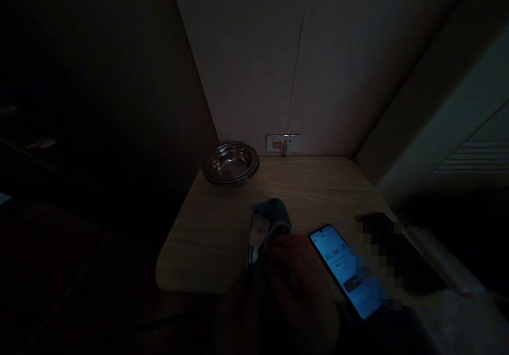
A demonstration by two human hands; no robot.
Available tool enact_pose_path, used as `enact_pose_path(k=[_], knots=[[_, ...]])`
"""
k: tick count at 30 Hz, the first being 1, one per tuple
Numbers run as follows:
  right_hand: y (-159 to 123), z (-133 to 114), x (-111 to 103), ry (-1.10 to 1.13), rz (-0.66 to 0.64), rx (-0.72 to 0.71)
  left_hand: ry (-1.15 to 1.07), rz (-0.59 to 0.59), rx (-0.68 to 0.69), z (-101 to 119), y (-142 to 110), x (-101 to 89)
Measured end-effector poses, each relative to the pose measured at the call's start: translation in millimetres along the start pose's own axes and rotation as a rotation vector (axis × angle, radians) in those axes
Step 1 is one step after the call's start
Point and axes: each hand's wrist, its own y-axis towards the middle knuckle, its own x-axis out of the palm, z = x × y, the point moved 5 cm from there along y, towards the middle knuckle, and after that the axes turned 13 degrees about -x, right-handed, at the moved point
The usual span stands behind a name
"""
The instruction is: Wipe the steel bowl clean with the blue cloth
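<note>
While the right hand point(304, 286) pinches cloth point(277, 210), dimness could let the rimmed object point(258, 233) slip; left hand point(237, 307) grip too dark to tell.

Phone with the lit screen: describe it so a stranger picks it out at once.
Start at the wooden table below the wall socket. On its right side, between the right hand and a dark flat object, lies the phone. It glows bluish and shows timer digits, while that neighbour is unlit.

Bowls point(231, 166) stand behind-left of the cloth point(275, 210), a phone point(338, 262) right.
</note>
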Motion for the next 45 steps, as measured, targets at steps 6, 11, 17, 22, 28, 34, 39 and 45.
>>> enact_pose_path(k=[6,11,17,22,28,34,39,45], knots=[[23.0,6.6,6.3,0.111,-0.028,0.123,0.024,0.009,-0.075,-2.8,2.0,1.7],[23.2,-1.3,11.5,0.126,-0.057,0.113,0.059,0.089,0.053,-11.2,1.6,4.8],[32.5,4.5,8.8,0.176,-0.079,0.110,-0.007,-0.017,-0.014,11.7,-6.3,14.8],[29.5,12.8,8.4,0.198,-0.080,0.238,-0.026,-0.068,0.026,30.5,-10.0,12.4],[26.6,4.3,10.6,0.175,-0.060,0.107,-0.042,-0.079,0.039,38.3,-10.9,14.5],[27.7,1.3,9.0,0.183,-0.070,0.066,-0.076,-0.032,0.095,40.6,-10.8,16.2],[29.9,12.3,10.2,0.215,-0.071,0.196,-0.033,-0.039,0.041,43.5,-11.7,13.0],[32.4,15.3,12.7,0.246,-0.065,0.190,-0.061,-0.022,0.067,39.9,-14.2,13.5]])
